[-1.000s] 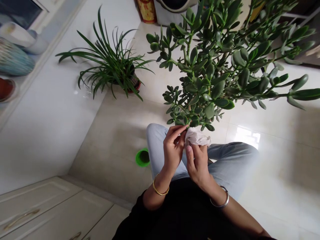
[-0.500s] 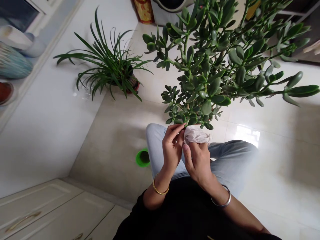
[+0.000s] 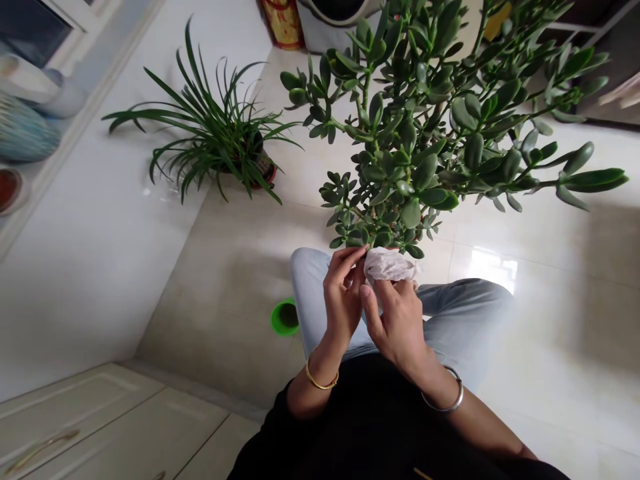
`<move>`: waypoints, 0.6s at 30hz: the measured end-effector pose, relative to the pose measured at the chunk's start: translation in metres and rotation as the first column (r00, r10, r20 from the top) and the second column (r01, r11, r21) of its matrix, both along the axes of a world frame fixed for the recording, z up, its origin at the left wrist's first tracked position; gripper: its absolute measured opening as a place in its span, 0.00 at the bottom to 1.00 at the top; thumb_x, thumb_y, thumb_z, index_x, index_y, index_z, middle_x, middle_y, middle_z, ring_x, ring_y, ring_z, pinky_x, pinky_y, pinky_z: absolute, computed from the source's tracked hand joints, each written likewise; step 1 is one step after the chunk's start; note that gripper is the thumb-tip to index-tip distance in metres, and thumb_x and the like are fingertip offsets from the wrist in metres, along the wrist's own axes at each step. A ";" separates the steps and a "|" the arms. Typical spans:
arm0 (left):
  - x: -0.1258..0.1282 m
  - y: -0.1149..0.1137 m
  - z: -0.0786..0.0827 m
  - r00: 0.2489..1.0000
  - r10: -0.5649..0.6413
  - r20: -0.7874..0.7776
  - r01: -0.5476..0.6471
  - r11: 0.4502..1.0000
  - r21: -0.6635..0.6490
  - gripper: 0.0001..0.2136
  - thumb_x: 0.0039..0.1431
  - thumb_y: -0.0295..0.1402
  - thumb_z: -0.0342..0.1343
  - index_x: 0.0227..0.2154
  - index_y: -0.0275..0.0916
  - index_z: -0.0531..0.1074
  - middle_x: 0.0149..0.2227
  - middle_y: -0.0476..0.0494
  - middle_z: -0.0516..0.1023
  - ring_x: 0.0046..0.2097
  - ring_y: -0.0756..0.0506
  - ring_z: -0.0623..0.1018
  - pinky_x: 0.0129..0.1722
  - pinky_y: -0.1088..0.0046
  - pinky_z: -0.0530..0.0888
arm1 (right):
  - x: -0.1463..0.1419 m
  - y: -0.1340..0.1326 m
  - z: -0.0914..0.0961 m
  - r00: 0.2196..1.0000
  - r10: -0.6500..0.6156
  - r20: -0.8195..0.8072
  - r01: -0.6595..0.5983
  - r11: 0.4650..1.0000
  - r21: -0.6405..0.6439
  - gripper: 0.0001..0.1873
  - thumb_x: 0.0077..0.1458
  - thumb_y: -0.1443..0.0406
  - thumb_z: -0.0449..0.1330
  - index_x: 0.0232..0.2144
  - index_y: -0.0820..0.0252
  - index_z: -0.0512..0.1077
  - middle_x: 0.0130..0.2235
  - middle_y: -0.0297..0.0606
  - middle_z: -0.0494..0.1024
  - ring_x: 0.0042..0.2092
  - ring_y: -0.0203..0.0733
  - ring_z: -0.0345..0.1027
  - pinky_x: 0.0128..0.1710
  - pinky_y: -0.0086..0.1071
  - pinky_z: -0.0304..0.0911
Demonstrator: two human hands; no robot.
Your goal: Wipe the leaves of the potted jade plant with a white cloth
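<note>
A large jade plant (image 3: pixel 425 170) with thick green leaves stands in front of me, its lowest leaves reaching down to my hands. My right hand (image 3: pixel 397 317) is closed on a crumpled whitish cloth (image 3: pixel 391 265), thumb pointing up along its left side. Just left of the cloth, my left hand (image 3: pixel 344 290) has its fingers bent together, fingertips against the plant's lower edge. What lies between those fingertips is mostly hidden by the fingers and cloth. Both hands are above my lap.
A green pot with dark contents (image 3: pixel 286 317) sits on the floor left of my knee. A potted long-leaved plant (image 3: pixel 225 143) stands by the wall. Cabinets (image 3: pixel 100 427) line the lower left, and a ledge at upper left bears a blue vase (image 3: pixel 25 130).
The view has shifted slightly, so the plants sit a little further left. My right hand and the cloth have moved marginally left; both hands keep nearly the same pose.
</note>
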State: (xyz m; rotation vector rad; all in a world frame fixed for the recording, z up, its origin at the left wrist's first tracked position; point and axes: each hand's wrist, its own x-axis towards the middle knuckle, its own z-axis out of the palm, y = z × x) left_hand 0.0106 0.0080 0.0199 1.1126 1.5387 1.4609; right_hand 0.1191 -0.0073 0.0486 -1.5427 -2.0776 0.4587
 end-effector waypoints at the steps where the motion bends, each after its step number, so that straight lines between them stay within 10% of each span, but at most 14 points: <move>1: 0.000 0.000 0.000 1.000 0.004 0.009 -0.004 1.000 0.008 0.11 0.67 0.33 0.59 0.49 0.46 0.83 0.49 0.43 0.80 0.51 0.46 0.81 0.50 0.71 0.80 | 0.000 0.000 0.000 1.000 -0.002 0.007 0.002 1.000 -0.002 0.25 0.73 0.55 0.44 0.46 0.62 0.77 0.36 0.49 0.77 0.36 0.50 0.69 0.32 0.38 0.63; 18: 0.001 0.002 -0.001 1.000 -0.006 0.012 0.005 0.999 0.052 0.12 0.69 0.32 0.58 0.50 0.49 0.82 0.49 0.44 0.79 0.52 0.47 0.80 0.51 0.71 0.80 | 0.002 0.001 -0.001 1.000 0.003 0.014 -0.003 1.000 0.009 0.25 0.72 0.55 0.47 0.50 0.62 0.78 0.43 0.54 0.79 0.44 0.57 0.71 0.40 0.46 0.70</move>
